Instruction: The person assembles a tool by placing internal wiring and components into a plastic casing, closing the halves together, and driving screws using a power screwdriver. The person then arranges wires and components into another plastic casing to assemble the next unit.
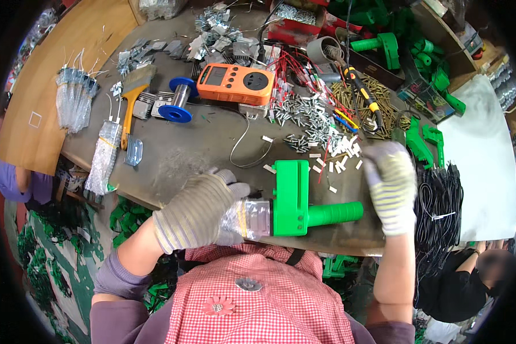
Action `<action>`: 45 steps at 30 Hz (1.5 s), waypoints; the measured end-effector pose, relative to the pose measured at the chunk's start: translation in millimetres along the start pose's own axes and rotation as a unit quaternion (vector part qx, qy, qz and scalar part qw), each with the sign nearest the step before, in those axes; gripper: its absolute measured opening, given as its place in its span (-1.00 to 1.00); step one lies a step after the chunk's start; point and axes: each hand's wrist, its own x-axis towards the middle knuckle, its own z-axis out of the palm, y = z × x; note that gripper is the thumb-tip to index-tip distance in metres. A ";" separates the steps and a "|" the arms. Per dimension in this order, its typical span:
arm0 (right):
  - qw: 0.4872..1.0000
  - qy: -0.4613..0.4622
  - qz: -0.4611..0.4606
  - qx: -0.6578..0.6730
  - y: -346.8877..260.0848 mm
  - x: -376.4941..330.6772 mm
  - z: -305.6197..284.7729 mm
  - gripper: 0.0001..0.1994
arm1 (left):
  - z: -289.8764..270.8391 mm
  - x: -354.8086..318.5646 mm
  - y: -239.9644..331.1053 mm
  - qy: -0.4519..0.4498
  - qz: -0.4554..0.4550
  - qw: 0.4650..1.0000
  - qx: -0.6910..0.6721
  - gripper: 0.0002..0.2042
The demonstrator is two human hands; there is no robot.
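Note:
My left hand (196, 211), in a striped work glove, is closed round a clear-plastic-wrapped part (252, 218) with a yellowish band. The wrapped end meets a green plastic tool housing (291, 198), whose round ribbed handle (335, 215) points right, at the table's near edge. My right hand (392, 186), gloved alike, is raised to the right of the handle and apart from it. Its fingers are smeared by motion, so what they hold, if anything, does not show. Small white pieces (343, 161) and green half shells (419, 143) lie close to it.
An orange meter (235, 83), a blue-ended spool (179, 100) and a brush (134, 94) lie farther back. Metal sleeves (309, 126), brass screws (378, 94) and a yellow-black soldering iron (361, 92) are behind the housing. Black cords (438, 206) hang at right; another person (461, 281) is beyond.

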 end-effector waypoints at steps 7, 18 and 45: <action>0.964 -0.010 -0.258 -0.054 17.5 53.6 63.0 -0.81 | 23.6 -2.5 17.2 0.155 0.108 0.948 0.256 -0.46; 0.989 0.042 -0.139 0.007 1.5 33.2 29.8 -0.68 | -11.7 201.6 -14.8 0.236 0.110 0.951 0.166 -0.87; 0.953 -0.200 -0.029 0.224 -86.8 -11.0 20.0 -0.91 | 36.6 101.2 0.0 0.246 0.038 0.967 0.046 -0.85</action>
